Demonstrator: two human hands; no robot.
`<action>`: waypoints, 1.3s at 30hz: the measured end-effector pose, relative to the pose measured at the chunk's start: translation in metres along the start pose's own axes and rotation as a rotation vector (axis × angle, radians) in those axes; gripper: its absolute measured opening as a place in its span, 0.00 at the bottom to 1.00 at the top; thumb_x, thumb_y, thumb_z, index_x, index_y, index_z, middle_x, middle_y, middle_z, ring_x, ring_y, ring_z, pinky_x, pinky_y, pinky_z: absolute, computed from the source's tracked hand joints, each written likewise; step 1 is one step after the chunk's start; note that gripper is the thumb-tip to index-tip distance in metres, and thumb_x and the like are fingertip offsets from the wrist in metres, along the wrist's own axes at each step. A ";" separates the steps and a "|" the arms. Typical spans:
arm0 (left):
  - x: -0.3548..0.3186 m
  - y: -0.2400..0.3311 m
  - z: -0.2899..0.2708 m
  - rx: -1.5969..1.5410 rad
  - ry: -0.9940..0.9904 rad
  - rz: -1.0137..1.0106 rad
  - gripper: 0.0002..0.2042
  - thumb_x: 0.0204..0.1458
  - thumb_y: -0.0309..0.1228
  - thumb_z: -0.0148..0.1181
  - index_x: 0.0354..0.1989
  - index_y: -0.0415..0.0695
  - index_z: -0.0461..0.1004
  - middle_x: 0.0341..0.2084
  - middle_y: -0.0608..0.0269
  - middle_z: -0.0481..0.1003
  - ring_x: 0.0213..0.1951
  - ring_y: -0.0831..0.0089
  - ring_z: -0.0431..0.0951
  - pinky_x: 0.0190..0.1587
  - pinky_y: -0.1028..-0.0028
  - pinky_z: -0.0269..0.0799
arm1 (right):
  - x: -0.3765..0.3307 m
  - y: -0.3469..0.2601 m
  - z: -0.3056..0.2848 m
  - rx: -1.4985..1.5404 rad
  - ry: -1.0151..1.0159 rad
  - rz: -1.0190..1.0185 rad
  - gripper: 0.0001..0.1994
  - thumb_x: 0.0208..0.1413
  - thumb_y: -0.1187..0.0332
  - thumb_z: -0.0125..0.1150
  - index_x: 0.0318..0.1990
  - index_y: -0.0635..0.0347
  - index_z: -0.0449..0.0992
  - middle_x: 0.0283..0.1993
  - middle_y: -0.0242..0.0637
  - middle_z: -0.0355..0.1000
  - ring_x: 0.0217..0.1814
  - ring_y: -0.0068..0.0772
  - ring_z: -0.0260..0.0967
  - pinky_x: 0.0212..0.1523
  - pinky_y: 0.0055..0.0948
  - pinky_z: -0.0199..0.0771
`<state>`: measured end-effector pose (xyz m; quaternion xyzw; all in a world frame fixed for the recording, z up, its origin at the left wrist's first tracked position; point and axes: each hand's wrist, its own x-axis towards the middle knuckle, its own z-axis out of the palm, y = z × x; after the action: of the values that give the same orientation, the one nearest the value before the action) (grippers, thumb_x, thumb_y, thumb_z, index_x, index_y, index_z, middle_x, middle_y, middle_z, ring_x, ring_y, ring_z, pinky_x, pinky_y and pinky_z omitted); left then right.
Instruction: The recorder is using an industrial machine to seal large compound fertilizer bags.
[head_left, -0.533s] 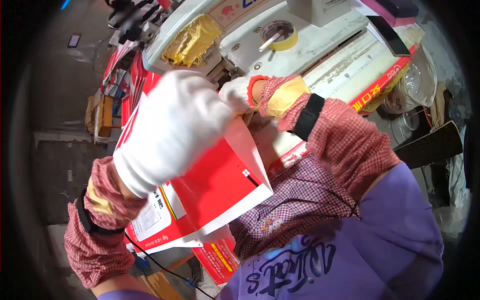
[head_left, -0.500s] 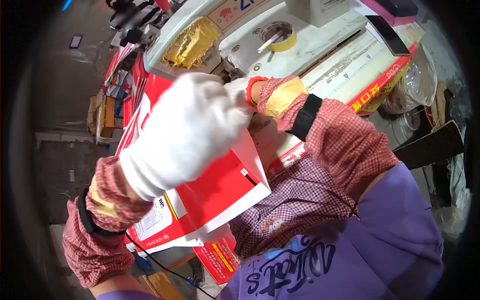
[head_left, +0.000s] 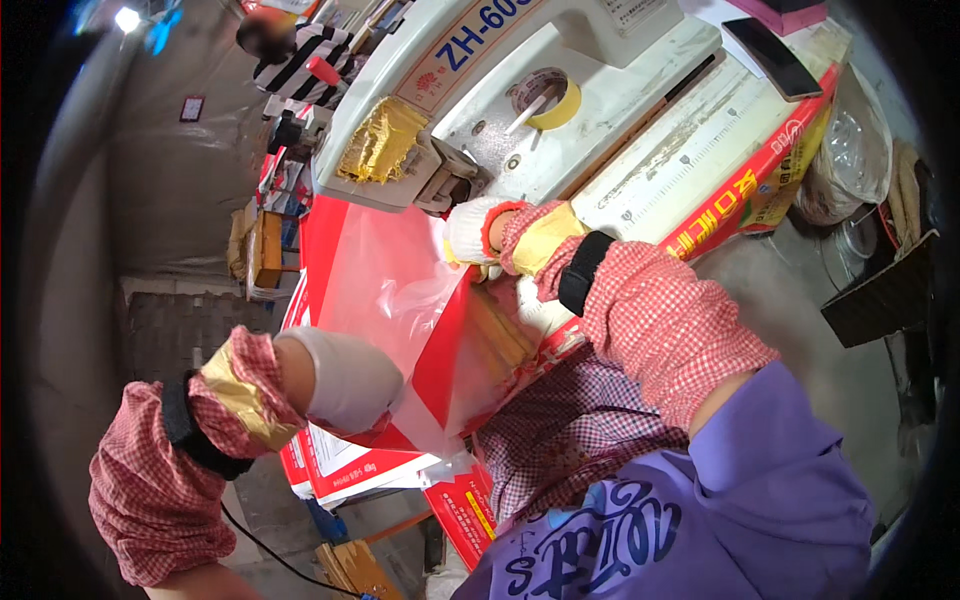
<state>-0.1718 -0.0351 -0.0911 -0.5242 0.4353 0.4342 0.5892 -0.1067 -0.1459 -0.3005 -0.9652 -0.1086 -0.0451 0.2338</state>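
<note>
My left hand (head_left: pixel 350 383), in a white glove, is closed at the lower left edge of a red and translucent plastic bag (head_left: pixel 400 270); its fingertips are hidden. My right hand (head_left: pixel 478 232), also gloved in white with a red cuff, pinches the bag's upper right edge just below the sewing head (head_left: pixel 440 180) of a white industrial sewing machine (head_left: pixel 560 60). Between the hands the bag is spread out, its clear film shining. Under it lies a pile of red and white printed bags (head_left: pixel 340 465). Checked red sleeve covers with black straps wrap both my forearms.
A yellow tape roll (head_left: pixel 556 103) with a white stick rests on the machine bed. Farther right are a dark phone (head_left: pixel 770 58) and a clear plastic sack (head_left: pixel 845 160). Another person in a striped top (head_left: pixel 300 62) is at the far left. A black cable (head_left: pixel 275 555) hangs below my left arm.
My left hand has moved down and left, away from the right hand. The bag now shows its translucent side, spread between them. My right hand has shifted slightly down and left.
</note>
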 end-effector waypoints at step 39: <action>0.038 0.100 0.026 -0.001 0.774 0.489 0.02 0.33 0.27 0.54 0.16 0.46 0.73 0.14 0.62 0.71 0.23 0.62 0.75 0.20 0.67 0.70 | -0.102 -0.093 0.010 0.521 0.344 0.031 0.09 0.44 0.71 0.49 0.34 0.62 0.72 0.33 0.47 0.71 0.38 0.42 0.70 0.37 0.35 0.69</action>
<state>-0.2581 0.0001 -0.1501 -0.5300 0.7343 0.3330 0.2629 -0.2266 -0.0802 -0.2826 -0.8525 -0.0608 -0.1748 0.4888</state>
